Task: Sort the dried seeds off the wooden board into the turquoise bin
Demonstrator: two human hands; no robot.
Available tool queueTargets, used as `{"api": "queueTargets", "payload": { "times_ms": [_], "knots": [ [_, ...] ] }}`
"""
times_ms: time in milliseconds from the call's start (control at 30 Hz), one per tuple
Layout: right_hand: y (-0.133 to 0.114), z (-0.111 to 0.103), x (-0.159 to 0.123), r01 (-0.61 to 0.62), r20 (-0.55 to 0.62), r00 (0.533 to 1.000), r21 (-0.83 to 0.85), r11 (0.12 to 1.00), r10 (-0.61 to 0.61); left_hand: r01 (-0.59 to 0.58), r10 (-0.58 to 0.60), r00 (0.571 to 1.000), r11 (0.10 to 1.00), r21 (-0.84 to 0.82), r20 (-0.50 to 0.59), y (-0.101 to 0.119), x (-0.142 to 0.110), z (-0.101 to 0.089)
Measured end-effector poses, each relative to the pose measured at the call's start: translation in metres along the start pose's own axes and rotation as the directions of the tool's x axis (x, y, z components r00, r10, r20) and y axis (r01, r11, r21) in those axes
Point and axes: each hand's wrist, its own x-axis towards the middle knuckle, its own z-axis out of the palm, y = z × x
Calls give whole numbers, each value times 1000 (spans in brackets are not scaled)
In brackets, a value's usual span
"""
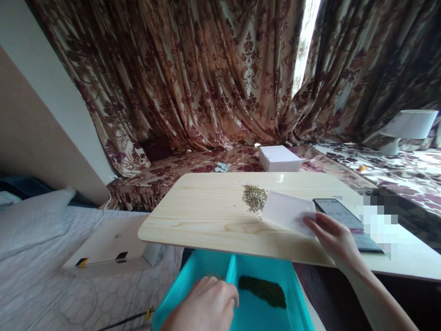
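Observation:
My right hand (332, 236) pinches the near right end of a thin white plastic sheet (288, 212). The sheet slants over the tabletop, and its far left edge is beside a small pile of greenish-brown dried bits (255, 198). My left hand (206, 301) is closed, fingers curled, over the left compartment of a turquoise divided tray (231, 266) below the table edge. What those fingers hold, if anything, is hidden. A dark green heap of fine bits (263, 290) lies in the tray's right compartment.
The pale wooden table (193, 207) has rounded corners. A phone (344, 220) lies on its right part, close to my right hand. Behind stands a white box (279, 158). A flat carton (113, 243) rests on the bed at left, and a lamp (409, 126) stands far right.

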Motion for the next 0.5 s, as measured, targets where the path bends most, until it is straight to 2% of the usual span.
{"api": "queueTargets", "payload": {
  "times_ms": [233, 500],
  "knots": [
    [1, 6, 3, 24, 68, 997, 27, 999, -26, -4, 4, 1000, 1000, 3, -9, -4, 1, 3],
    [-19, -1, -7, -17, 28, 999, -35, 999, 18, 24, -24, 1000, 1000, 2, 10, 2, -3, -4]
  ]
}}
